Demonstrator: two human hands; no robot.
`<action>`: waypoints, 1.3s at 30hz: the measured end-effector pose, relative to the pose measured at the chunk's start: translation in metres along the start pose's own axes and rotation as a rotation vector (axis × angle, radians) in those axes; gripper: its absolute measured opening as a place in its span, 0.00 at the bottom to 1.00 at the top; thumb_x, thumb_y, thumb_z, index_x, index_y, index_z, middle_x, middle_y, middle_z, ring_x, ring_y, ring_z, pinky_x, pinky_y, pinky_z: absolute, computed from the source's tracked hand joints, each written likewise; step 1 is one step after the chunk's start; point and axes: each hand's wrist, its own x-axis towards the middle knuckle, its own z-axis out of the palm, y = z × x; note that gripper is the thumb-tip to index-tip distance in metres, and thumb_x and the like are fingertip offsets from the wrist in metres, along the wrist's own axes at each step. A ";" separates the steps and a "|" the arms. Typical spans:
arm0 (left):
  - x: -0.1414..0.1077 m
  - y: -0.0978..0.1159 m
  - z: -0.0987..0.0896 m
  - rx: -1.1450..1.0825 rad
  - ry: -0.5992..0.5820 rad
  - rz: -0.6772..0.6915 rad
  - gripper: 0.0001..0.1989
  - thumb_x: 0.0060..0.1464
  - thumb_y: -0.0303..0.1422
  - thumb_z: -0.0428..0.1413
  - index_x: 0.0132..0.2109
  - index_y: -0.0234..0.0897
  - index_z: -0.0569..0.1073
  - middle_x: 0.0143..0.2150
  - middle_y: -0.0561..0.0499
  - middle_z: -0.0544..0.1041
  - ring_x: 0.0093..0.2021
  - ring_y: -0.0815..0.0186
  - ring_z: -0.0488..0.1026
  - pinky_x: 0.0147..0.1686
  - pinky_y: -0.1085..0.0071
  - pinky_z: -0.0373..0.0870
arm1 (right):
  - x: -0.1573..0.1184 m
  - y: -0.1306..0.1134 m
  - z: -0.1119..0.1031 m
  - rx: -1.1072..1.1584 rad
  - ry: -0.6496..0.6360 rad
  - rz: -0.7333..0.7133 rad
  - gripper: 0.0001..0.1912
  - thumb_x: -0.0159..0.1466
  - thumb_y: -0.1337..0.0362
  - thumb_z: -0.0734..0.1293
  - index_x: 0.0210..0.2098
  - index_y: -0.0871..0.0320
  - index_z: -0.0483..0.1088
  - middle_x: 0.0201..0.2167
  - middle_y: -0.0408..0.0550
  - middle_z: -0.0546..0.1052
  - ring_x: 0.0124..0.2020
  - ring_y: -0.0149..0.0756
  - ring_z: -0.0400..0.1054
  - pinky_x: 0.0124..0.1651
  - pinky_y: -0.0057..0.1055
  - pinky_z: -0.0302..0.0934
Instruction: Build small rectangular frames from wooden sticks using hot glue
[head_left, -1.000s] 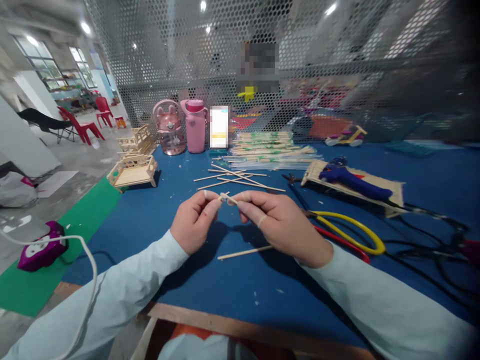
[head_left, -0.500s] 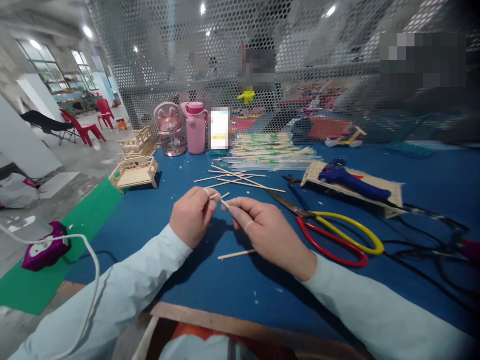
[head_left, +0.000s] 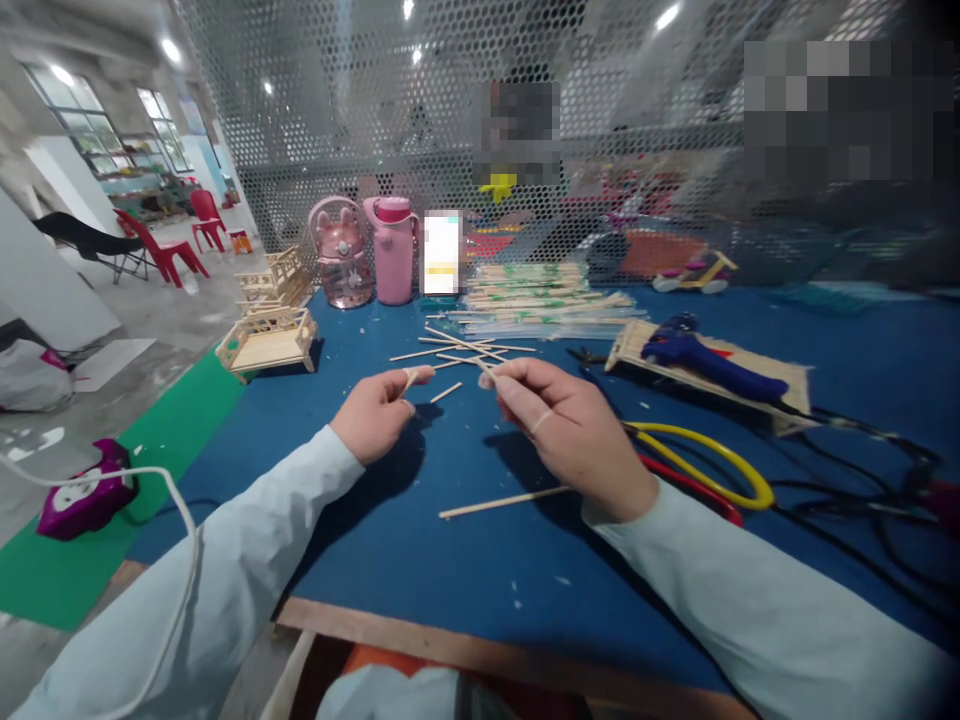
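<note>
My left hand (head_left: 377, 408) is closed in a pinch over the blue table (head_left: 450, 580); a small pale piece shows at its fingertips, too small to name. Thumb and forefinger of my right hand (head_left: 566, 425) are pressed together at the near end of the crossed sticks, and what they grip is mostly hidden. Several thin wooden sticks (head_left: 469, 345) lie crossed beyond both hands. Between the hands rests a short stick piece (head_left: 447, 392). A longer single stick (head_left: 499, 503) lies nearer me, its right end hidden beneath my right hand.
Scissors with yellow and red handles (head_left: 709, 460) lie right of my right hand, partly covered. Behind them, a blue glue gun (head_left: 712, 365) rests on a wooden piece. Miniature wooden furniture (head_left: 274, 345), a pink bottle (head_left: 394, 255) and bundled sticks (head_left: 532, 300) stand further back.
My hands have moved apart, the right one going right and slightly forward, over the scissor blades. The short stick piece between them now shows fully on the table.
</note>
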 end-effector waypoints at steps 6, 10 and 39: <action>-0.002 0.004 -0.002 -0.039 0.043 0.080 0.07 0.44 0.28 0.56 0.34 0.33 0.72 0.27 0.53 0.73 0.23 0.74 0.64 0.24 0.76 0.61 | -0.002 0.000 0.007 -0.015 -0.063 0.003 0.07 0.57 0.61 0.63 0.33 0.58 0.68 0.22 0.41 0.67 0.23 0.28 0.59 0.26 0.25 0.56; -0.013 0.011 0.013 -0.366 -0.166 -0.084 0.20 0.46 0.40 0.57 0.44 0.35 0.65 0.20 0.59 0.69 0.12 0.78 0.53 0.12 0.79 0.49 | -0.007 -0.003 0.011 0.070 -0.187 -0.008 0.15 0.54 0.61 0.67 0.41 0.58 0.71 0.23 0.39 0.68 0.23 0.28 0.60 0.27 0.25 0.58; -0.020 0.009 0.026 -0.539 -0.155 -0.225 0.13 0.54 0.41 0.49 0.39 0.37 0.67 0.25 0.56 0.64 0.18 0.77 0.55 0.18 0.80 0.54 | 0.010 0.006 -0.031 -0.670 -0.445 -0.024 0.15 0.61 0.57 0.58 0.45 0.57 0.62 0.33 0.49 0.73 0.32 0.38 0.67 0.34 0.33 0.59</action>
